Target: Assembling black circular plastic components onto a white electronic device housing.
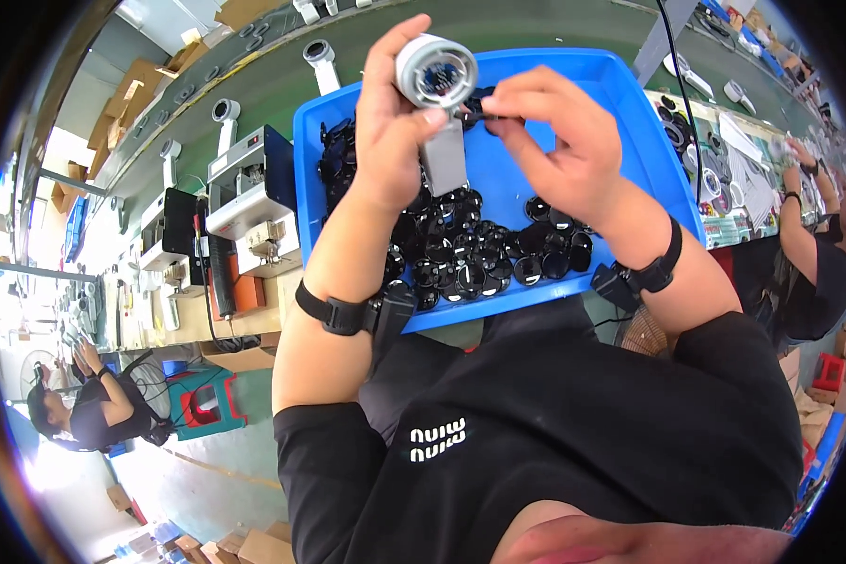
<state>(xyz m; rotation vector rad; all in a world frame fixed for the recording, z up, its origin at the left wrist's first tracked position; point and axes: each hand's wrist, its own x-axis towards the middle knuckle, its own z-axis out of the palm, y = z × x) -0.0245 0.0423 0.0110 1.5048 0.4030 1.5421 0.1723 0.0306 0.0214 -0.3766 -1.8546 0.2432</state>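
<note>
The left hand gripped a grey camera above the blue tray. The right hand fingers pinched a small black part beside its lens. I judged a loose pinch could drop it among the black discs.

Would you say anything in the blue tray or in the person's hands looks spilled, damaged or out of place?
Nothing stands out. The black round discs lie loosely heaped in the blue tray, none outside it. The left hand holds the grey camera unit upright; the right hand pinches a small dark part.
</note>
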